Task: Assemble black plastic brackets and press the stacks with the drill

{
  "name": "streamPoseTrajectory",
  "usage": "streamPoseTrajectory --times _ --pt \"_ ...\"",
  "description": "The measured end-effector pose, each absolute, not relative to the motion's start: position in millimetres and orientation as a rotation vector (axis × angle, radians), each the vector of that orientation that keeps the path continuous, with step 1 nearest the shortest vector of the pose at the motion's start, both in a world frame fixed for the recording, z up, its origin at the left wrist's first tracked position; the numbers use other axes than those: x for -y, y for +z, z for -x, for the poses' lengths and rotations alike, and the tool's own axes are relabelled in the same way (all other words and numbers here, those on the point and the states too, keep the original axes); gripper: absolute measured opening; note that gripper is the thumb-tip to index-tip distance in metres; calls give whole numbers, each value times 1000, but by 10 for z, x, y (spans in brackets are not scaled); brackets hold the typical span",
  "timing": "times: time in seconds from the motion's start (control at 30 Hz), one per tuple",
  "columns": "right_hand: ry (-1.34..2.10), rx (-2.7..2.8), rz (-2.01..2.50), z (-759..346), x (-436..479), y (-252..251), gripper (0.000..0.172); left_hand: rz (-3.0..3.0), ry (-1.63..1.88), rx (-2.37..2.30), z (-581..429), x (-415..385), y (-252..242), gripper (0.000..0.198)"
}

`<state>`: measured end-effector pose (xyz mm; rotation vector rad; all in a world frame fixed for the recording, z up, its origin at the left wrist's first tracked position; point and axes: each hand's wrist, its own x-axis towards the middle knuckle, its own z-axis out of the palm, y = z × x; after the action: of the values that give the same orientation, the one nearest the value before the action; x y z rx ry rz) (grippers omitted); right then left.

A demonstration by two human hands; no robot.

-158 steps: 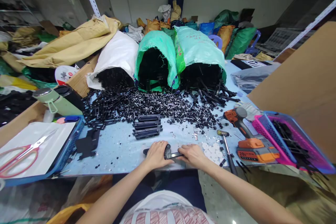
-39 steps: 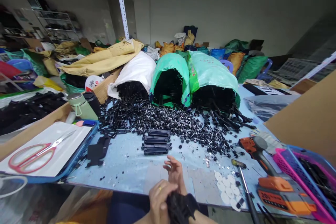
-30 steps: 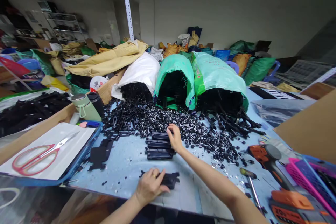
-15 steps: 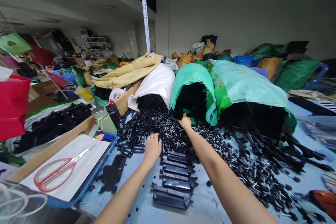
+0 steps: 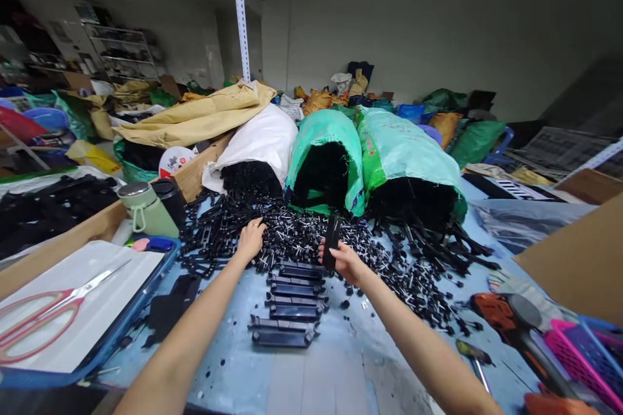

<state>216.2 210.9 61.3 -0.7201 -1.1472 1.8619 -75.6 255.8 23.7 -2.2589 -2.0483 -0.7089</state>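
My right hand (image 5: 346, 260) grips a flat, dark rectangular black plastic piece (image 5: 332, 241) upright, in front of the green woven sack (image 5: 325, 126). At the left, my left hand (image 5: 250, 240) rests at the near edge of a heap of small black parts with pale pins (image 5: 296, 233). Its fingers are bent down and drawn together, and the fingertips are lost among the parts, so any piece in them is hidden. Between my forearms, several long black plastic housings (image 5: 285, 339) lie in a column on the blue tabletop (image 5: 228, 363).
A white sack (image 5: 265, 139) and a pale teal sack (image 5: 409, 142) spill black parts. Red-handled scissors (image 5: 73, 301) lie on paper at left, near a green tumbler (image 5: 148, 211). At right are an orange-and-black power drill (image 5: 506, 318), a pink basket (image 5: 574, 356) and a cardboard flap (image 5: 579, 259).
My right hand has come back from the green sack's mouth with a black plastic piece in it. My left hand stays by the heap, its fingers more bent. The view has turned right.
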Motion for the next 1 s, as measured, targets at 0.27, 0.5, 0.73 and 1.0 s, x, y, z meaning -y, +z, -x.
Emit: streamPoseTrajectory --times 0.27,0.5,0.73,1.0 --pt "1766 1204 970 -2590 -650 173 53 2243 -1003 2150 221 -1607 624 30" --pt "959 2045 1287 -3205 -345 88 39 3050 -952 2051 -347 -169 397 29" --pt "1250 1749 1233 -2498 -276 200 40 3024 -1492 2375 -647 5 261 43" --pt "1446 1612 975 -2401 -276 332 43 2579 -1704 2205 -759 -4 528 35"
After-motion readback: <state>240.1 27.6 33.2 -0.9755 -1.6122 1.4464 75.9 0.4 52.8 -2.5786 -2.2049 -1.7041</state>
